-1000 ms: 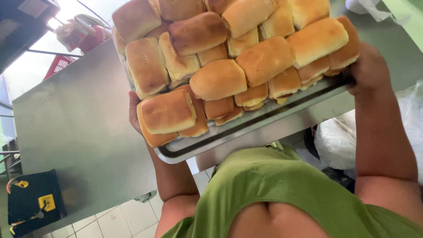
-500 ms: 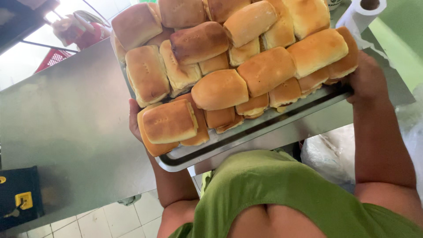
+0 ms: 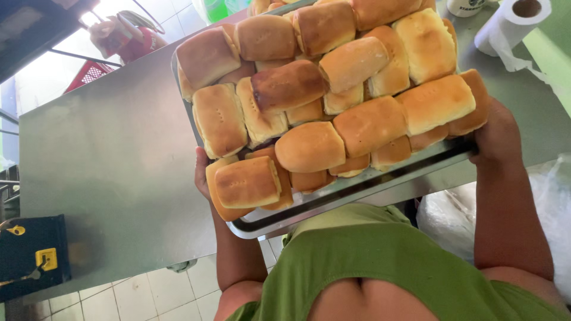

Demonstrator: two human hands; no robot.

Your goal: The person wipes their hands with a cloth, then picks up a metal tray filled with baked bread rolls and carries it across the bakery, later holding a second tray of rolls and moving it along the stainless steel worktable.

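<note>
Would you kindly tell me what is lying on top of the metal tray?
Golden bread rolls are piled in overlapping layers on the metal tray, held by the left hand and right hand. The lower rolls and most of the tray's surface are covered.

- Tabletop (image 3: 113,172): bare grey metal, extending beyond and to the left of the hands.
- Paper roll (image 3: 513,22): white, lying on the tabletop beyond the right hand, with a loose strip trailing toward the near edge.
- Plastic bag (image 3: 553,220): translucent white, below the tabletop edge, just right of the right forearm.
- Black case (image 3: 33,255): yellow latch, low and well left of the left hand.
- Red crate (image 3: 89,74): beyond the tabletop's far edge, far left.
- Tiled floor (image 3: 160,294): pale, below the left forearm.
</note>
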